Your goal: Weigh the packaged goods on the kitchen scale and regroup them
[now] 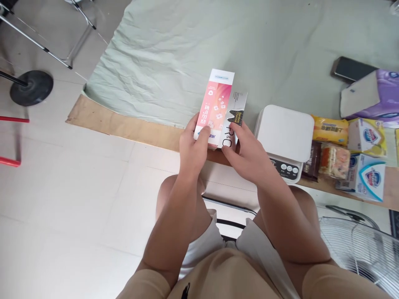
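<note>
Both hands are part-closed over the table's [131, 133] 6 o'clock edge: the left hand [191, 150] holds the pink box [218, 97], thumb on its face, and the right hand [249, 153] grips the grey box [239, 101] right beside it, at 3 o'clock. Farther out at 3 o'clock lie the scale [285, 131] and a yellow pack [330, 129] just past it, while a black disc [33, 88] stands at 9 o'clock

On the tabletop [174, 58], the digital scale [286, 131] has two cartons [217, 101] to its left. Soap boxes [363, 139] lie right of it, a tissue pack [386, 93] right and behind.
</note>
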`<state>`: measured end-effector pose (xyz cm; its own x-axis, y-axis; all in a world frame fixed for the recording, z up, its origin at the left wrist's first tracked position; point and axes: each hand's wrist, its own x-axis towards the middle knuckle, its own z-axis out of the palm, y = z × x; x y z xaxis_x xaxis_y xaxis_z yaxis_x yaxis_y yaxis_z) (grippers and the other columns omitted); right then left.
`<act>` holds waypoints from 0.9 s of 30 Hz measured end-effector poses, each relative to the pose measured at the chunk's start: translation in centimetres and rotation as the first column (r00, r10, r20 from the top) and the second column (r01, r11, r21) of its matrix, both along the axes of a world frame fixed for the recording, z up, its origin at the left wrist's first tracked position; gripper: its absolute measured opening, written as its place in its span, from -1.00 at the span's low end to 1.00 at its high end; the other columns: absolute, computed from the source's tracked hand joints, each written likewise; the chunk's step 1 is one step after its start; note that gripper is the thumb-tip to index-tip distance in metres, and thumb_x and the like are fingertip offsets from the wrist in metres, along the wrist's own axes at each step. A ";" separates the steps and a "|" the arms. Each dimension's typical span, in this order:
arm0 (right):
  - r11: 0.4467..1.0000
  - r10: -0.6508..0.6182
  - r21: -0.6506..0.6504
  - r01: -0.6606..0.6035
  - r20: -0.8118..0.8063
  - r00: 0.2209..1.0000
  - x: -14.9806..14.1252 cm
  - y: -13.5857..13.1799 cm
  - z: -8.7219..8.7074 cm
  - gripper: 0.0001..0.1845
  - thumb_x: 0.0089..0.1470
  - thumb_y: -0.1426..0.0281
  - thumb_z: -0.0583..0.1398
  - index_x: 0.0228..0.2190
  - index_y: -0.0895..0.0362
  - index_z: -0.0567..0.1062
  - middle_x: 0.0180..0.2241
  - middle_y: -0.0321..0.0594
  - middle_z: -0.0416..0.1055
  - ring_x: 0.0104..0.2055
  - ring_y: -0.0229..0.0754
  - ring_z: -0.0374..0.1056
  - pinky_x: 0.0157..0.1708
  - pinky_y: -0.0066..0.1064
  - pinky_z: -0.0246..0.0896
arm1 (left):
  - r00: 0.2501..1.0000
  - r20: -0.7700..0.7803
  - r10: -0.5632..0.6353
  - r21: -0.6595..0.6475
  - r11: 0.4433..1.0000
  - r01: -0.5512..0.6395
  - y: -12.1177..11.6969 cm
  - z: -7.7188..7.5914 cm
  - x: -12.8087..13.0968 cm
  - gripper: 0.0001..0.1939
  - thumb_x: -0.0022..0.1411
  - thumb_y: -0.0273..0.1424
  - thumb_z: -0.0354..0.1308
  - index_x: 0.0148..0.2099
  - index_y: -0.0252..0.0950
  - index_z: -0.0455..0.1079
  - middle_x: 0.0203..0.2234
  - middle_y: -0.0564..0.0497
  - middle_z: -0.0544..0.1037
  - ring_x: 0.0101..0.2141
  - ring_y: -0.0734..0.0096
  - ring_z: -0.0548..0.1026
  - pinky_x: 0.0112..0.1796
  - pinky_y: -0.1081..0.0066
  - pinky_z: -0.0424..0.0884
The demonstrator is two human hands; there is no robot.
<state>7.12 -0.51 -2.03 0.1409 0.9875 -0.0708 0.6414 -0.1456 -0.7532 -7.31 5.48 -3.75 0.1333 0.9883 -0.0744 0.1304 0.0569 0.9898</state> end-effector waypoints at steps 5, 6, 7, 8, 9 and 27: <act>0.999 0.031 0.004 -0.031 0.002 1.000 -0.2 -0.2 0.3 -0.47 0.12 0.36 0.15 0.14 -0.02 0.43 0.26 0.03 0.36 0.33 0.27 0.32 0.01 0.11 0.51 | 1.000 0.025 0.007 -0.008 1.000 -0.006 0.0 -0.1 0.0 -0.63 0.41 -0.34 0.11 0.19 -0.15 0.52 -0.09 -0.03 0.72 -0.22 0.20 0.71 -0.35 0.32 0.70; 1.000 0.030 -0.005 -0.030 0.010 1.000 -0.3 -0.3 0.2 -0.44 0.11 0.37 0.16 0.17 -0.02 0.41 0.29 0.05 0.33 0.32 0.28 0.34 -0.02 0.12 0.51 | 1.000 0.014 0.004 0.012 1.000 -0.004 0.0 -0.2 0.0 -0.64 0.41 -0.34 0.10 0.19 -0.15 0.52 -0.10 -0.02 0.72 -0.20 0.20 0.71 -0.31 0.31 0.71; 0.999 0.027 -0.018 -0.027 0.020 0.999 -0.3 -0.3 0.1 -0.41 0.10 0.37 0.17 0.19 -0.01 0.39 0.31 0.08 0.30 0.28 0.30 0.37 -0.03 0.14 0.51 | 1.000 0.003 -0.001 0.026 1.000 0.001 0.0 -0.3 -0.1 -0.64 0.42 -0.34 0.09 0.18 -0.15 0.52 -0.09 -0.02 0.71 -0.17 0.20 0.71 -0.27 0.31 0.71; 0.999 0.024 -0.033 -0.023 0.033 0.999 -0.4 -0.3 0.0 -0.38 0.09 0.37 0.17 0.21 0.01 0.36 0.33 0.11 0.27 0.24 0.32 0.40 -0.05 0.17 0.51 | 1.000 -0.006 -0.007 0.034 0.999 0.007 0.1 -0.3 -0.2 -0.64 0.42 -0.34 0.08 0.18 -0.15 0.51 -0.09 -0.02 0.71 -0.15 0.19 0.70 -0.24 0.30 0.71; 0.999 0.021 -0.049 -0.018 0.049 0.999 -0.5 -0.3 -0.1 -0.35 0.09 0.37 0.17 0.24 0.02 0.34 0.35 0.15 0.24 0.19 0.34 0.43 -0.06 0.20 0.50 | 1.000 -0.010 -0.011 0.035 0.999 0.011 0.1 -0.4 -0.2 -0.64 0.43 -0.34 0.07 0.18 -0.15 0.51 -0.10 -0.02 0.71 -0.14 0.19 0.70 -0.22 0.29 0.71; 0.964 -0.113 0.244 0.105 0.017 0.993 2.4 -4.1 2.2 -0.43 0.20 0.24 0.21 0.23 0.01 0.38 0.48 0.05 0.14 0.53 0.25 0.11 0.32 0.20 0.35 | 0.946 0.191 0.263 0.841 0.453 -0.296 -0.7 -1.2 -0.6 -0.53 0.47 -0.14 0.03 0.32 0.00 0.48 0.18 0.00 0.57 0.31 0.09 0.44 0.43 0.01 0.27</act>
